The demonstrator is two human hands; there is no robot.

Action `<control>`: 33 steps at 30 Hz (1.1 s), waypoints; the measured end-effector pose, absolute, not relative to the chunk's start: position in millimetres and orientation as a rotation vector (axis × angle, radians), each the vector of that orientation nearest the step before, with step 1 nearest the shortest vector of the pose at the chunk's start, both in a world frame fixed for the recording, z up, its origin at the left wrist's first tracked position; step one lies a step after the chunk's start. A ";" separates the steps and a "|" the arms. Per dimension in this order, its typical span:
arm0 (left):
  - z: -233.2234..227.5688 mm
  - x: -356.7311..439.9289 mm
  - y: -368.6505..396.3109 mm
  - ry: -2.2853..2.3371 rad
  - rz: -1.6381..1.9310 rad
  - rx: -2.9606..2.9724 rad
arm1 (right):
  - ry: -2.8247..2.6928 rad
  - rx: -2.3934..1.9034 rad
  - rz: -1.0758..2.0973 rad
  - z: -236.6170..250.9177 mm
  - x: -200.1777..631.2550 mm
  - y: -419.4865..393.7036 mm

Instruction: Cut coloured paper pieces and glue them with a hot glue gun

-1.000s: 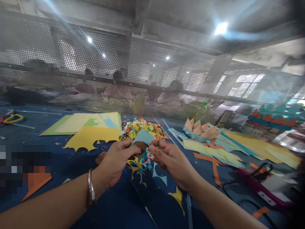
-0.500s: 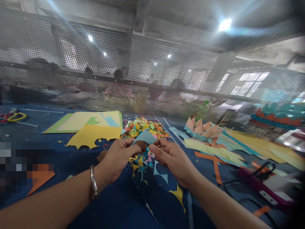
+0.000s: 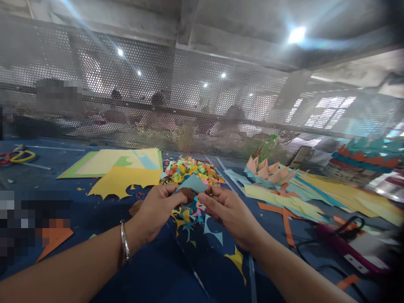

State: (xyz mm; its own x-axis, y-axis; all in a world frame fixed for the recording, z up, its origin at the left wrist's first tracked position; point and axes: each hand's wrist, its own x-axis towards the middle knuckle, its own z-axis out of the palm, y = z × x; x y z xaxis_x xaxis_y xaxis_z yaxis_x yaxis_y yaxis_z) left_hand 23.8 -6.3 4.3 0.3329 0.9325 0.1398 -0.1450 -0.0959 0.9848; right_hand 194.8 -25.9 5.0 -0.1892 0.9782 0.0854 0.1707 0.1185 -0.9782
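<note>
Left hand [image 3: 156,210] and right hand [image 3: 229,210] both pinch 1 light-blue paper piece [image 3: 193,184] above the blue worktop [image 3: 151,269]; scrap pile [image 3: 189,168] behind, yellow sheet [image 3: 124,181] left, purple tool [image 3: 350,248] near the right edge.

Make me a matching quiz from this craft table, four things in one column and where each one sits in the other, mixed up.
Things:
1. blue paper piece
2. scissors
3. yellow sheet
4. glue gun

Places:
A. far left of the table
B. pinched between the left hand and right hand
C. at the right, near the right forearm
D. flat on the table, beyond the left hand

Pairs: 1-B, 2-A, 3-D, 4-C
</note>
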 end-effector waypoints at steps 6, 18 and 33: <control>3.0 23.0 -4.1 0.805 1.071 1.350 | -1.548 -1.180 1.137 6.3 194.6 -25.9; 4.3 23.9 -5.1 0.847 1.082 1.383 | -1.499 -1.219 1.160 6.6 192.6 -27.1; 5.7 24.7 0.7 0.836 1.104 1.277 | -1.494 -1.160 1.136 9.6 192.1 -28.4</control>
State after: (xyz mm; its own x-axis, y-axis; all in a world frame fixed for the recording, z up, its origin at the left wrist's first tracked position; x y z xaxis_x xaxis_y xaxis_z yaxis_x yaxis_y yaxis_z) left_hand 24.7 0.7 5.7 0.2933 0.9511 0.0975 -0.1645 -0.0502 0.9851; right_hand 192.1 -28.4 9.6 -0.1533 0.9816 0.1137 0.1532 0.1372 -0.9786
